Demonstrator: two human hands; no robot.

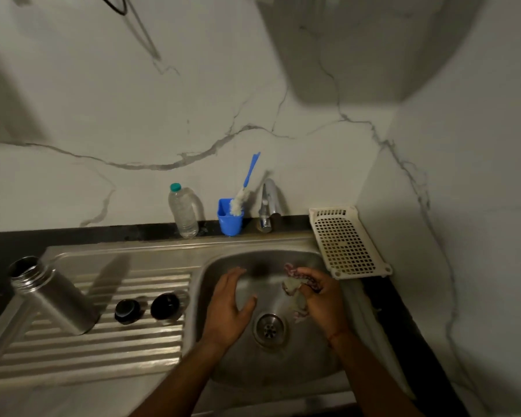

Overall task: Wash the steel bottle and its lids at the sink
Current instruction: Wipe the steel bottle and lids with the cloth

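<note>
The steel bottle (50, 294) stands uncapped on the ribbed drainboard at the left. Two dark lids (127, 310) (165, 305) lie just right of it on the same board. Both hands are over the sink basin (271, 365). My left hand (227, 307) hovers with fingers spread and holds nothing. My right hand (321, 299) grips a wet scrubbing cloth (295, 288), pale with a purple patterned edge, above the right side of the drain (269, 328).
The tap (267, 206) rises behind the basin. A blue cup (229, 222) holding a bottle brush (242, 194) and a clear plastic bottle (183, 210) stand on the back ledge. A cream perforated tray (346, 243) sits at the basin's right rim.
</note>
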